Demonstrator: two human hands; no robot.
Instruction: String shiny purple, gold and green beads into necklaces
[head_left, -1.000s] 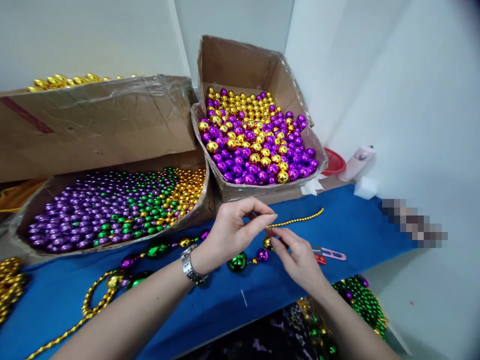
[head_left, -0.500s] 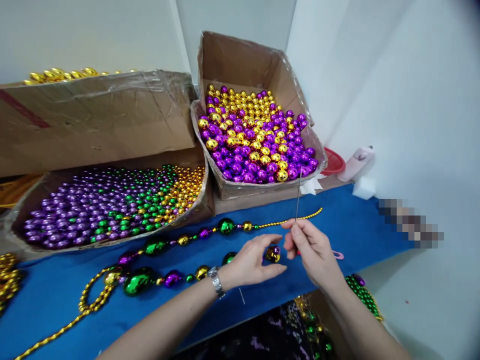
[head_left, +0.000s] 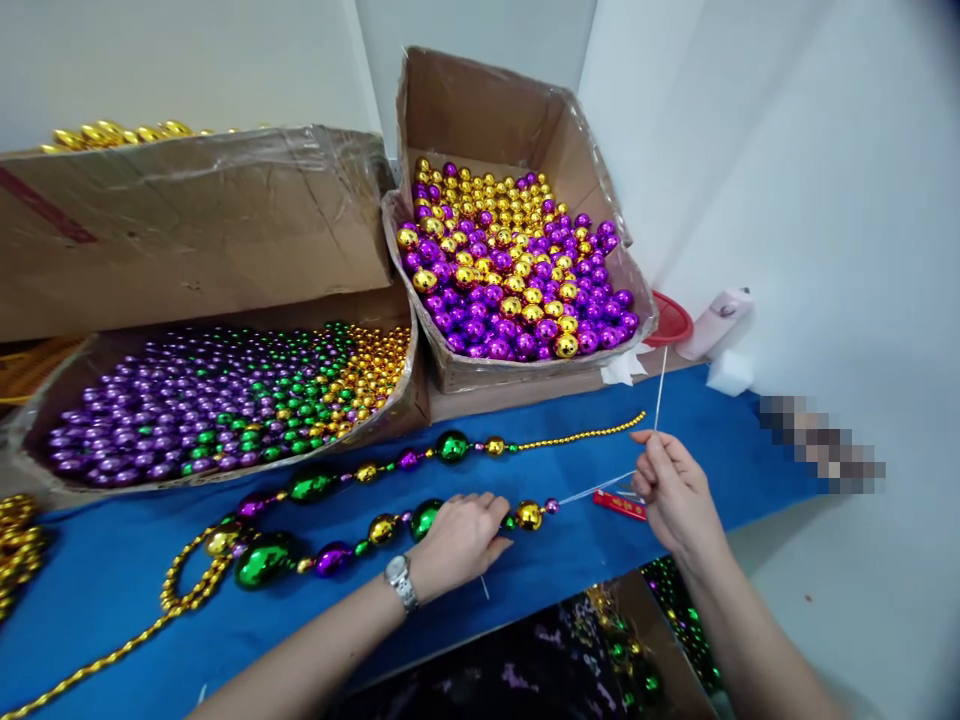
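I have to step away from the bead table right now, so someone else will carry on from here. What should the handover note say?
Left hand: resting on the bead strand on the blue cloth, beside the gold bead at its end.
Right hand: pinching a needle upright, with white thread running back to the strand's end.
Done: large green, purple and gold beads are strung on both runs.
Left: the thread looks not fully drawn through; loose beads wait in the right box and the low tray.
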